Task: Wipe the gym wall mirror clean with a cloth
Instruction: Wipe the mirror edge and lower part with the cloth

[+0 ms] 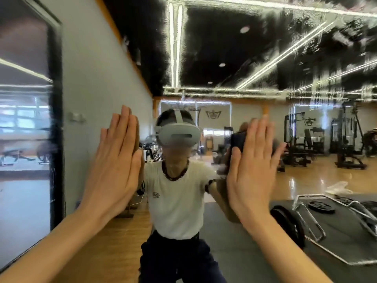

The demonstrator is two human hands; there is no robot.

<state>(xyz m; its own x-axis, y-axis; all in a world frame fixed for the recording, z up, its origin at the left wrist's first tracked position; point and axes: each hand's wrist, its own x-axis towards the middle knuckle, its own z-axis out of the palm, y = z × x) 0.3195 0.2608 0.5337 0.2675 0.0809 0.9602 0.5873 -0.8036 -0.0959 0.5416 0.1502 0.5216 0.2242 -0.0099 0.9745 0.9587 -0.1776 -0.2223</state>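
While both hands are raised flat in front of the gym wall mirror [244, 58], the wiping looks to be in progress or about to start. The mirror fills most of the view, and its upper part is streaked and smeared. The left hand [114, 160] is upright, palm toward the glass, fingers [124, 127] straight and pressed together, holding nothing; its reflection meets it at the fingertips, so it appears to touch the glass. The right hand [251, 166] is also upright, fingers straight and slightly spread. Behind it a dark cloth [237, 141] shows at the thumb side, apparently pressed against the mirror by the flat palm rather than gripped. Both forearms reach up from the bottom corners. In the reflection, a person in a white shirt and a grey headset [177, 135] crouches on the gym floor. The next move probably calls for sweeping the cloth up into the smeared area, keeping firm, even pressure.
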